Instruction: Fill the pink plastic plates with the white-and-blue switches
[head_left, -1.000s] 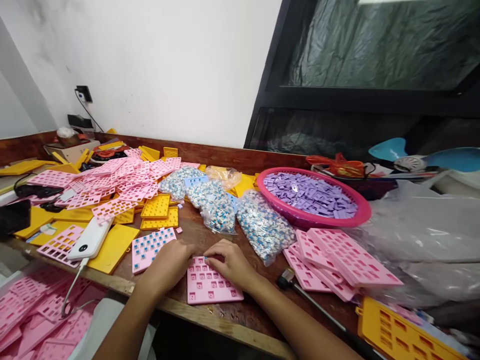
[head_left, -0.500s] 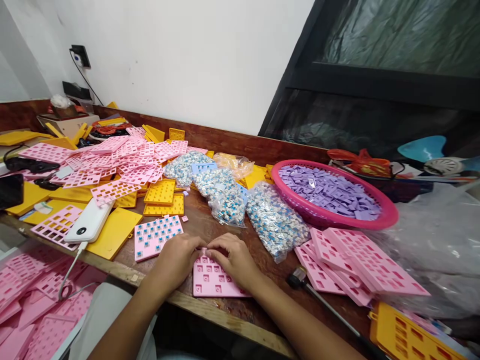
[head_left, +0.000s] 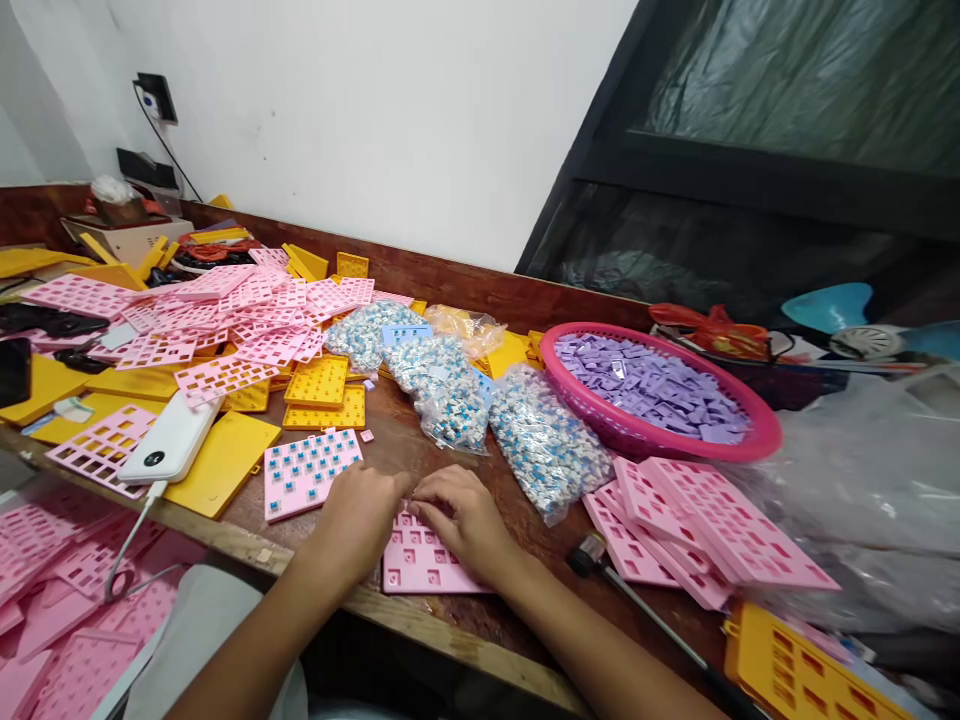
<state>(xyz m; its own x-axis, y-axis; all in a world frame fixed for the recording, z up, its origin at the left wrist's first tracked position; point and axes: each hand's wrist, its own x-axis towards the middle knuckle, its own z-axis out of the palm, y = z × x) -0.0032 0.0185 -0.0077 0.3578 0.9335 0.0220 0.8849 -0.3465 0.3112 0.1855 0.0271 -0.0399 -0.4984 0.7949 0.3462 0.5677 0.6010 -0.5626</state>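
A pink plastic board (head_left: 420, 568) with rows of square recesses lies flat at the front edge of the table. At its far edge my left hand (head_left: 364, 515) and my right hand (head_left: 465, 520) meet, fingers closed and fingertips almost touching. Whatever is pinched between them is too small and too covered to make out. My right palm hides the board's right part. Just left of my left hand lies another pink board (head_left: 304, 490) fitted with several blue-and-clear key switches. A small pink square piece (head_left: 367, 436) rests behind it.
Bags of blue-and-white switches (head_left: 547, 440) lie behind my hands. A pink basket (head_left: 769, 440) holds purple pieces. Stacked pink boards (head_left: 742, 520) and a black-headed tool with a metal shaft (head_left: 652, 610) are at right. A white power bank (head_left: 172, 440) and yellow boards (head_left: 225, 460) are at left.
The view has shifted slightly. My left hand has turned a little, its fingers now curled lower over the board's far edge. My right hand stays nearly in place.
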